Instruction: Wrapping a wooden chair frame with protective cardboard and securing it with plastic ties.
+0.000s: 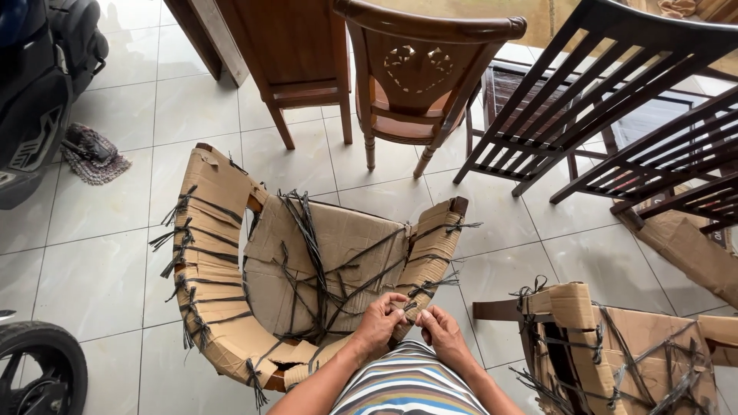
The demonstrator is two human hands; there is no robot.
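Cardboard, brown and creased, is covering the chair that is lying just in front of the person, and black plastic strapping is running across it in many directions. The person, in a striped shirt, is bending over it. The left hand and the right hand are meeting close together at the near edge of the wrapped seat, on the lower right part of the chair. The fingers of both hands are curled in and pinching at a knot of the strapping; the left fingers are nearly closed on a small end of it, and the right fingers are also bent tight, but I cannot tell exactly how much strap the right hand is holding.

To the right, a second chair wrapped in cardboard is standing near on the pale tiled floor. At the left edge, a black tyre is showing. Farther away, a carved wooden chair is standing unwrapped, with dark slatted chairs beside it. In the far left corner, a motor scooter is parked next to a grey rag.
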